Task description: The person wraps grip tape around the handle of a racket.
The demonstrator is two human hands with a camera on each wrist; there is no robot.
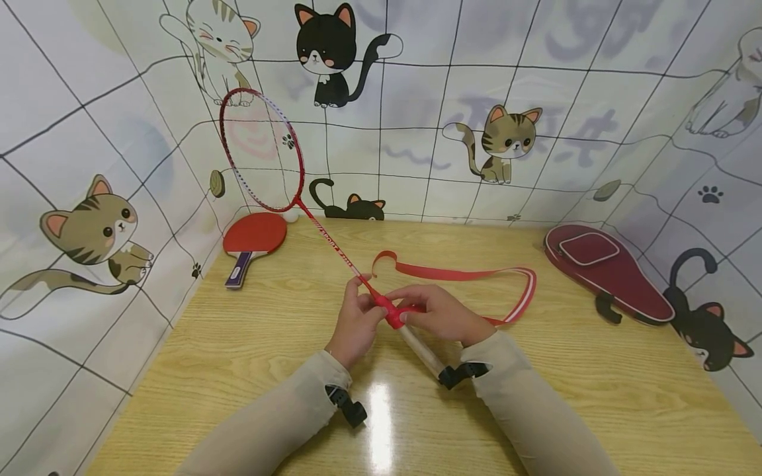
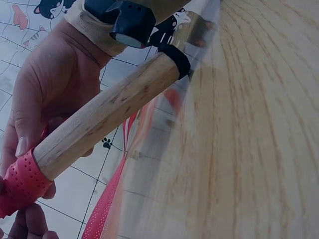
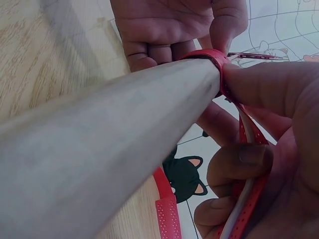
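A red badminton racket (image 1: pixel 326 237) slants over the table, its head up at the far left and its bare wooden handle (image 1: pixel 423 349) toward me. Perforated red grip tape (image 2: pixel 25 184) is wrapped round the top of the handle. My left hand (image 1: pixel 355 327) holds the racket there, thumb and fingers at the wrapped part. With my right hand (image 1: pixel 443 314) I pinch the tape beside the wood; in the right wrist view its curled fingers (image 3: pixel 239 162) hold the strip. The loose tape (image 1: pixel 446 272) trails in a loop across the table behind the right hand.
A red table tennis bat (image 1: pixel 256 233) lies at the back left, with a white ball (image 1: pixel 290 216) behind it. On the right rests a dark red zipped bat case (image 1: pixel 607 271). Cat-patterned cloth walls (image 1: pixel 411 145) close off the table's back and sides.
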